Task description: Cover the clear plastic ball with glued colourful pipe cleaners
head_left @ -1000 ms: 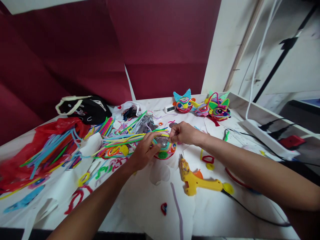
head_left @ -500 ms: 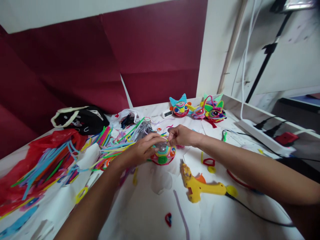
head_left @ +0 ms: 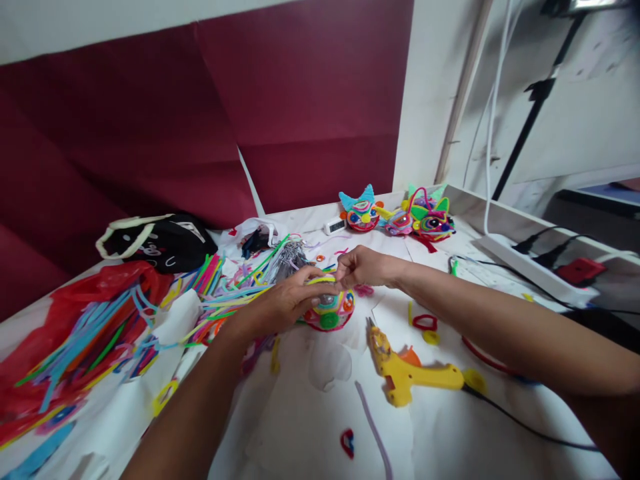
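A round craft ornament wound with coloured pipe cleaners point(head_left: 329, 320) stands on the white table in front of me, with a clear domed part near its top. My left hand point(head_left: 296, 297) wraps its fingers over the left side and top of it. At its upper right edge my right hand point(head_left: 364, 268) pinches with thumb and forefinger; whatever lies between those fingertips is too small to make out. A yellow hot glue gun point(head_left: 407, 370) lies to the right, below my right forearm, its nozzle pointing towards the ornament.
Finished pipe-cleaner ornaments point(head_left: 363, 210) stand at the back, beside a small white digital display point(head_left: 335, 227). Loose pipe cleaners point(head_left: 95, 333) fill the left side, near a black bag point(head_left: 160, 243). A white power strip point(head_left: 537, 267) sits at the right edge. A purple strip point(head_left: 373, 427) lies in front.
The view has shifted slightly, so the table things appear a little to the right. My left fingers have closed a bit further over the ornament's top; my right hand keeps its pinch.
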Tool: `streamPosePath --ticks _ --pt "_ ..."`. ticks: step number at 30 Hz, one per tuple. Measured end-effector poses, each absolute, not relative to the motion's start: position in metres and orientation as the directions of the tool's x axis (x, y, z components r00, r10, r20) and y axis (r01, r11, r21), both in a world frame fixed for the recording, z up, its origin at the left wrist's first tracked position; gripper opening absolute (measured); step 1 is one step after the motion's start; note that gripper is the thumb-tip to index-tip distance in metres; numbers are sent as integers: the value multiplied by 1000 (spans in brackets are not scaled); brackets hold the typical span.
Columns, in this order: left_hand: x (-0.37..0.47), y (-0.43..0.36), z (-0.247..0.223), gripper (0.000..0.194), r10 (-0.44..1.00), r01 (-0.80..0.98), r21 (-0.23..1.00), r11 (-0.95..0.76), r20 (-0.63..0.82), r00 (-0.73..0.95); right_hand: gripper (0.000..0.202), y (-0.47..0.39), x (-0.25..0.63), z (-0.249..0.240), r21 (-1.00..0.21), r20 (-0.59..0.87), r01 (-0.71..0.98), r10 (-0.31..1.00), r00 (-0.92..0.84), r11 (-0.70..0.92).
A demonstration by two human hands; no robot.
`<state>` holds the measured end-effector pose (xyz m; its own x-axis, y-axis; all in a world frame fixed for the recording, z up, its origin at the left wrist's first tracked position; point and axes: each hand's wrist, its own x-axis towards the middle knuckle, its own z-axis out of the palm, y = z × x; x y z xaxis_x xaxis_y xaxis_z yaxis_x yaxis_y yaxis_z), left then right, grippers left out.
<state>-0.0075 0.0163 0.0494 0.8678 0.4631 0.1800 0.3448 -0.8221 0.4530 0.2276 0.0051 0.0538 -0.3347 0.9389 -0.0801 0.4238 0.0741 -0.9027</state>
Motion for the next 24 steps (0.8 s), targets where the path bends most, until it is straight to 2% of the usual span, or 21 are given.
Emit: streamPosePath --ticks 3,6,12,14,17,24 --pt "-7 16 49 37 467 352 444 -824 180 866 3 5 229 56 -896 -74 432 929 -363 98" --pt "-5 13 51 35 480 364 432 -825 196 855 8 6 232 58 -876 -27 456 927 -373 158" --pt "-4 7 55 35 503 369 466 -804 201 841 12 -4 247 70 -781 226 521 933 -280 345" --pt "-5 8 54 34 515 372 476 -797 211 831 12 -16 256 74 -716 330 572 916 -228 400" --pt "-6 11 52 34 510 380 454 -806 205 835 13 -43 269 74 -528 469 701 853 -230 480" --pt "-7 11 51 37 491 414 355 -838 161 856 18 -125 277 43 -413 106 768 864 -492 489"
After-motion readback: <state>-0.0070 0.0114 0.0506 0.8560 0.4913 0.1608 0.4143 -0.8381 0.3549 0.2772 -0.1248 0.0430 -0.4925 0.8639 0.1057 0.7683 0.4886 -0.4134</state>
